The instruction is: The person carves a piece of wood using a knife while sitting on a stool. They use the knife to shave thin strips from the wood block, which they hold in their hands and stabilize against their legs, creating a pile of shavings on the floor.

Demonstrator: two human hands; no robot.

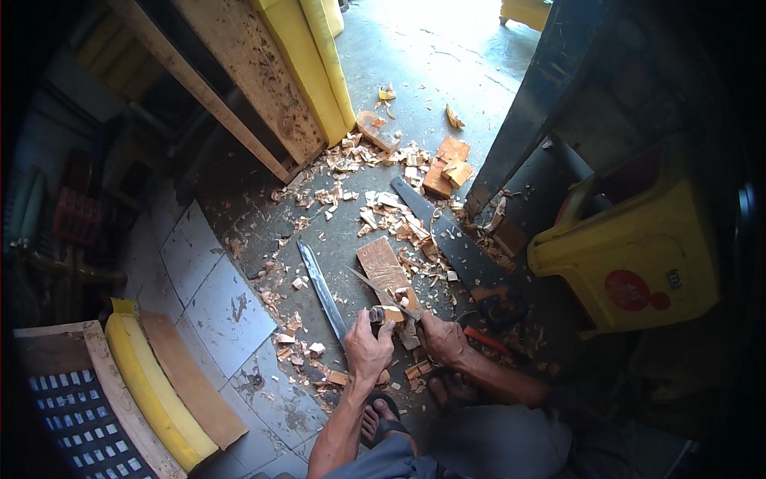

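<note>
My left hand (369, 351) is closed round a small piece of wood (392, 314), pale on its cut face. A dark, round, ring-like part (377, 315) shows at its end by my fingers. My right hand (444, 339) grips a knife (375, 286), its handle hidden in the fist. The narrow blade slants up and left, passing close to the small piece; whether it touches cannot be told. Below and beyond them, a reddish-brown wood block (381, 262) lies on the floor. Left of this block rests a long, straight metal blade (321, 286), its near end by my left hand.
Wood chips (391, 211) litter the floor. A handsaw (443, 231) and orange-brown offcuts (447, 168) lie beyond. An orange-red tool handle (487, 341) is right of my right hand. A yellow plastic stool-like object (638, 247) stands right; a dark crate (84, 419) and yellow padded strip (155, 391) are left.
</note>
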